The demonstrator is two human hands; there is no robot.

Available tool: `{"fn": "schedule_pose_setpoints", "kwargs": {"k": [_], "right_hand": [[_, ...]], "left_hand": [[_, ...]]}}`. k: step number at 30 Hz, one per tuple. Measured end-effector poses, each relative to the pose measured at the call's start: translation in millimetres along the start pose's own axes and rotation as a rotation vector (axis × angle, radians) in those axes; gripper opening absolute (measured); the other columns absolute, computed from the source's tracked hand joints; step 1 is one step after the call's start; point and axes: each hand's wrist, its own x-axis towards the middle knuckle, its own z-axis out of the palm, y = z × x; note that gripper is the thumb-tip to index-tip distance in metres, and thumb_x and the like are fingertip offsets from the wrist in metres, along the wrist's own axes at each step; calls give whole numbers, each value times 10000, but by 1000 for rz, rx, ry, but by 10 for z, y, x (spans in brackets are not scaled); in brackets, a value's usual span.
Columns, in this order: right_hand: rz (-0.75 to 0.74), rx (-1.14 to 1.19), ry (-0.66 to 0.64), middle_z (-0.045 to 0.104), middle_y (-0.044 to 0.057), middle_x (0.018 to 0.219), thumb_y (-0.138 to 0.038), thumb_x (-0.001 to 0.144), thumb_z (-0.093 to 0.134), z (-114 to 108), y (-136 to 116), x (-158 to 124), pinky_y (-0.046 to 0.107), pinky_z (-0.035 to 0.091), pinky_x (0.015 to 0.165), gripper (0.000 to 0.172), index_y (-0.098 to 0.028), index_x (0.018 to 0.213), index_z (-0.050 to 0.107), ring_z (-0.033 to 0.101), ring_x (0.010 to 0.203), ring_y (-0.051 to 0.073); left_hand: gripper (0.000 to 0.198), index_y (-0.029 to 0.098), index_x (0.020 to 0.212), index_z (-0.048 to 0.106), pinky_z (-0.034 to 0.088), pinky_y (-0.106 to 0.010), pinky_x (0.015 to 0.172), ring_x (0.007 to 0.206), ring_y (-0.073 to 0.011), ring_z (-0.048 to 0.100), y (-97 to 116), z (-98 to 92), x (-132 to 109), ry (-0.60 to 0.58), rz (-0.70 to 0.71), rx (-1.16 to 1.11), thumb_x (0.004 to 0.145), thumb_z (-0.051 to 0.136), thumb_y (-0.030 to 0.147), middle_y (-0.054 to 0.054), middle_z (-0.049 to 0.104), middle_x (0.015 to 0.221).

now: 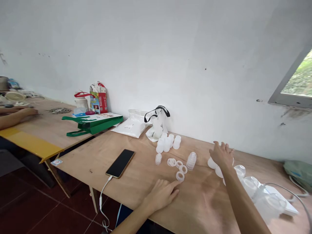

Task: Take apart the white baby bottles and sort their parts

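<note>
**Two open hands among plastic parts on a plywood table**

Head view: the left hand (pixel 162 193) lies palm down on the table (pixel 136 188), a pale plywood sheet with visible grain. Its fingers are released and stretched flat, holding nothing. The fingertips reach a small clear ring (pixel 180 176), touching it or just short of it; I cannot tell which. Three more rings (pixel 179 164) of the same translucent plastic lie just beyond, flat and close together. Beside them a ribbed stack (pixel 191 161) of clear caps leans slightly.

The right hand (pixel 220 154) is further back and to the right, seen from behind, fingers spread and loose, with nothing seen clasped. It hovers over or rests on a group of smooth white domes (pixel 212 163); the palm hides the contact. Glossy clear shells (pixel 243 177) trail from there towards the near right edge.

Behind the rings stands a cluster of milky, cylindrical pots (pixel 167 143). A white bag (pixel 157 126) with black handles and a soft white pouch (pixel 130 125) sit against the matt white wall (pixel 170 48).

A black, glassy phone (pixel 120 163) lies flat to the left, its white cable (pixel 103 195) dropping over the table edge. On the next table are a green bag (pixel 95 123) and a red carton (pixel 99 97), and another person's hand (pixel 28 112) rests there.
</note>
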Motion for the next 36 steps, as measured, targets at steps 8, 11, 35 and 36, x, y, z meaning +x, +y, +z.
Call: {"fn": "schedule_pose_setpoints", "kwargs": {"k": [8,11,35,36], "right_hand": [[-49,-221,-193,748,88,843,-150,755,578,16,252,210,687,174,1124,174,-198,903,655,716,889,314],[-115,-213,-140,739,81,921,-155,799,555,-53,179,161,649,183,1142,219,-205,999,632,706,903,290],[-32,1199,187,638,73,1245,-424,805,786,-217,-515,-1575,549,437,1129,676,-312,1398,480,603,1236,284],[-46,1199,176,654,75,1244,-420,815,776,-212,-535,-1578,549,436,1132,676,-308,1409,473,604,1243,284]], "left_hand": [[471,334,1501,471,519,-413,884,1041,-329,710,35,-56,-8,-25,-36,23,1031,480,378,-80,752,1143],[513,312,1531,438,517,-406,877,1020,-326,711,25,-49,-6,-15,-49,16,1026,477,394,-87,753,1116],[707,301,1520,450,426,-576,1100,1432,-370,423,-82,51,578,76,73,150,893,412,-24,-48,341,1657],[757,310,1549,402,421,-587,1107,1458,-374,386,-98,27,536,78,62,119,877,397,-38,-41,298,1676]]}}
